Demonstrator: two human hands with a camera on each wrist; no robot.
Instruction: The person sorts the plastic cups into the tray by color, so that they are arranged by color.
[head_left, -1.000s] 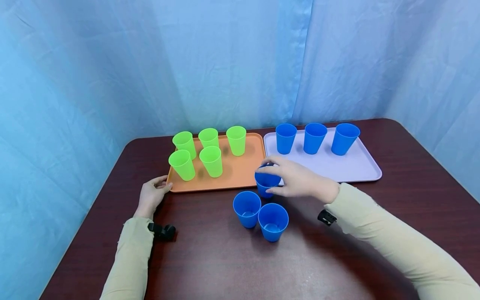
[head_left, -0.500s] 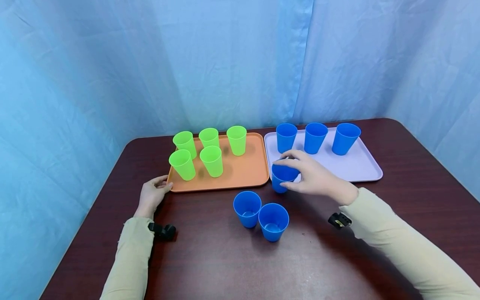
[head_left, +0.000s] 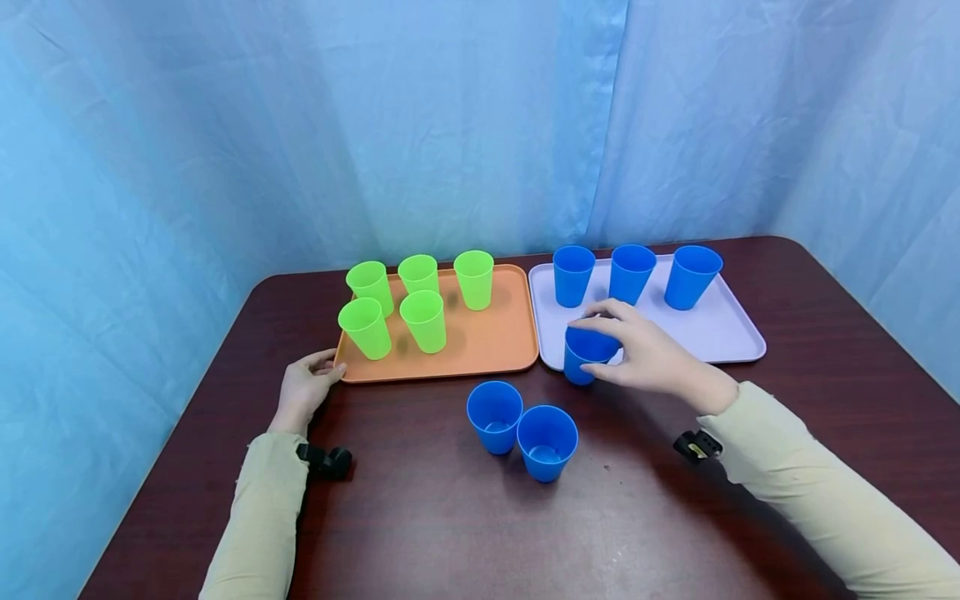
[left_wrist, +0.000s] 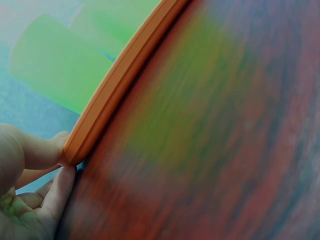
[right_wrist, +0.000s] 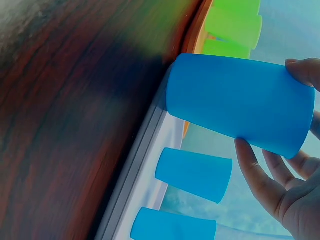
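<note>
My right hand (head_left: 643,357) grips a blue cup (head_left: 579,357) near its rim, thumb on one side and fingers on the other. That cup is upright at the front left corner of the lilac tray (head_left: 712,340); in the right wrist view its base overlaps the tray's edge. Three more blue cups line the tray's back. My left hand (head_left: 302,393) pinches the front left corner of the orange tray (head_left: 487,337), with thumb and finger (left_wrist: 59,192) at its rim in the left wrist view. Several green cups (head_left: 424,323) stand upright on it.
Two blue cups (head_left: 495,419) stand close together on the dark wooden table (head_left: 420,508), in front of the trays. The trays lie side by side, almost meeting. Behind the table hangs a light blue curtain (head_left: 465,125).
My right hand has carried the blue cup rightward, from the table in front of the trays' meeting point to the lilac tray's front left. The left hand has stayed at the orange tray's corner.
</note>
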